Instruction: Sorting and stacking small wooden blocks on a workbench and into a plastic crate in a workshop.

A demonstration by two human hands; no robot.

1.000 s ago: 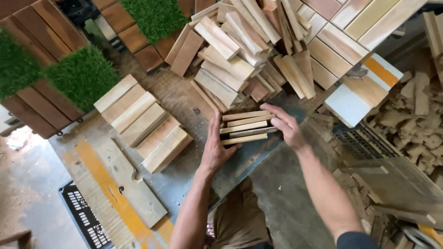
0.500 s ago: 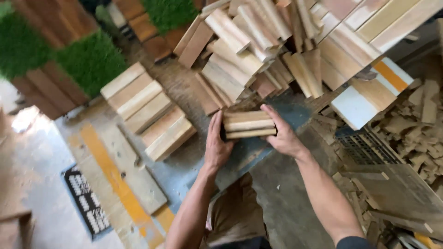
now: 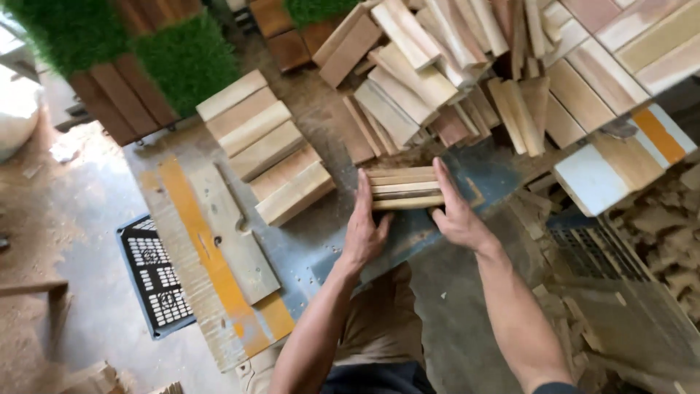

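A small bundle of wooden slats [image 3: 405, 188] lies stacked between my two hands on the grey metal worktable [image 3: 321, 248]. My left hand [image 3: 364, 226] presses flat against the bundle's left end. At the right end, my right hand [image 3: 458, 211] does the same with fingers straight. Both palms squeeze the slats together so their ends line up.
A row of pale wooden blocks [image 3: 266, 146] lies left of the bundle. A big heap of loose slats [image 3: 437, 73] fills the back. A black plastic crate [image 3: 157, 273] sits on the floor at left. Green turf tiles [image 3: 186, 58] and wood offcuts [image 3: 656, 226] surround the table.
The slats between my hands have been pushed from a loose, staggered stack into a tighter, even bundle. My hands have closed in on its ends.
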